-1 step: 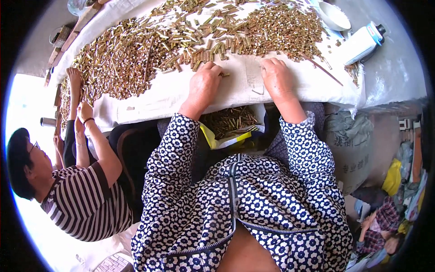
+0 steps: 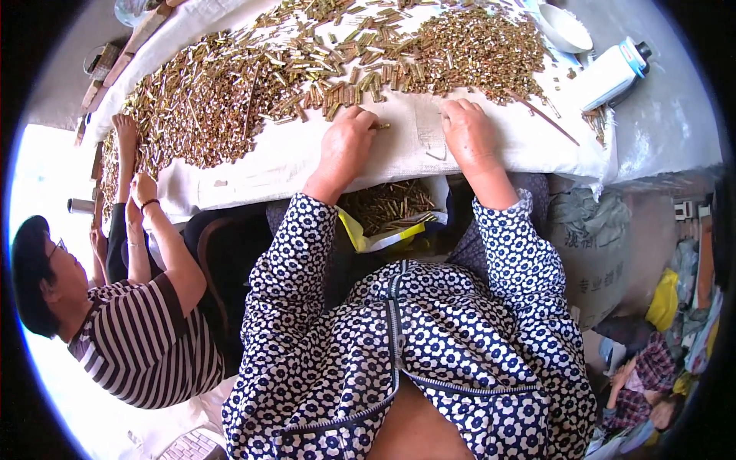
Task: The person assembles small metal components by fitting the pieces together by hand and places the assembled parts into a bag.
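Observation:
My left hand [image 2: 347,144] is closed at the near edge of the heaped brass-coloured metal pieces. A short brass-coloured stick [image 2: 383,126] pokes out from its thumb side. My right hand [image 2: 471,135] rests farther right on the white cloth [image 2: 418,146], fingers curled in; whatever they may hold is hidden. Beyond my hands lie loose short sticks [image 2: 345,93] and a heap of tiny shiny pieces [image 2: 483,50]. Below the table edge, between my forearms, a bag with a yellow and white rim [image 2: 360,239] holds many more sticks.
Another large heap [image 2: 203,100] covers the table's left, where a person in a striped shirt [image 2: 149,349] works. A thin brown rod [image 2: 544,117], a white bottle [image 2: 613,73] and a white bowl [image 2: 566,29] lie at right. A second person [image 2: 644,379] is at lower right.

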Demonstrator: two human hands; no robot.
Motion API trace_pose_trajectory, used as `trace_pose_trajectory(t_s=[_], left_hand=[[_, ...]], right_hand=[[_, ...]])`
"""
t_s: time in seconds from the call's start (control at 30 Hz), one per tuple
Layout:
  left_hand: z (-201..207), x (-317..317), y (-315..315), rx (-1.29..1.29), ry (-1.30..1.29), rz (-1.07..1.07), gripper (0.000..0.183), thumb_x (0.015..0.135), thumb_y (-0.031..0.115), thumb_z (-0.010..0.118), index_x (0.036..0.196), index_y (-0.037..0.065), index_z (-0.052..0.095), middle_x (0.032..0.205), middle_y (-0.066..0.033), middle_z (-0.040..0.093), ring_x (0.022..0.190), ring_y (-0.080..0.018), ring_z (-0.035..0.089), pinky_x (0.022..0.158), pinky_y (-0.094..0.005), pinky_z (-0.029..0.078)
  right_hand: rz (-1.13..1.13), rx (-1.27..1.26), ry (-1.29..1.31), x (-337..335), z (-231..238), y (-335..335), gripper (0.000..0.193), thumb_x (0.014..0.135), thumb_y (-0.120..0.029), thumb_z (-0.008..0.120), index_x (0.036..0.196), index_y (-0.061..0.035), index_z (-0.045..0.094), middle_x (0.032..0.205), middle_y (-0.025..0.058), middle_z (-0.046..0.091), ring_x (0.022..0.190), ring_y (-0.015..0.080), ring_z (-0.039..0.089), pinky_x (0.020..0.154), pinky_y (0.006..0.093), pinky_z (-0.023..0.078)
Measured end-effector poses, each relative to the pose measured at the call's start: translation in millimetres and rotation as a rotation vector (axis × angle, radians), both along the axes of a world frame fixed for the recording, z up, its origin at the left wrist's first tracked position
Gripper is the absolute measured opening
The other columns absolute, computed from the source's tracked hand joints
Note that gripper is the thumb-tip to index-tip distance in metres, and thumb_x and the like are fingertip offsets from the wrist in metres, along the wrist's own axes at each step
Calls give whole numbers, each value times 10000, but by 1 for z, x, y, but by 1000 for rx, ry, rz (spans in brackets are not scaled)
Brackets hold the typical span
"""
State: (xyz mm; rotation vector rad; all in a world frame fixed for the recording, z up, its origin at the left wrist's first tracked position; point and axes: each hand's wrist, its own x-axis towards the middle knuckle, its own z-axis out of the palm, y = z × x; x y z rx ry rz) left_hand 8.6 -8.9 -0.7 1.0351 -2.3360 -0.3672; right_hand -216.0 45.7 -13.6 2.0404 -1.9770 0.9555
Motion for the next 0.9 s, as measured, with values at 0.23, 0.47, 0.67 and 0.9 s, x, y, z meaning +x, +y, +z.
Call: trace_pose_trajectory(t_s=[0.23,0.47,0.67,0.9], left_hand=[[-4,7,20,568,383,41,109,809,20,650,905,30,599,781,-60,645,625,-148,590,606,-259,486],[-5,16,28,886,591,-14,88,876,30,620,949,58,580,743,29,581,624,-24,489,531,-171,384],[-1,12,35,871,663,-46,99,863,1,625,920,51,562,733,33,579,612,-21,485,533,-169,384],[-4,14,36,951,837,-104,97,873,46,630,945,28,566,784,-20,614,652,-68,552,533,-189,426]], right_hand=[[206,264,-882,20,-16,9,118,801,7,629,909,-39,632,803,20,640,740,116,614,707,234,487],[328,374,-1112,42,5,19,135,803,7,649,937,-5,636,862,20,642,813,89,604,748,225,485],[356,397,-1234,48,6,21,139,804,8,646,941,-8,627,886,16,631,827,83,588,790,215,467],[381,388,-1328,53,4,23,135,810,8,646,942,-11,626,894,9,623,836,79,574,803,215,453]])
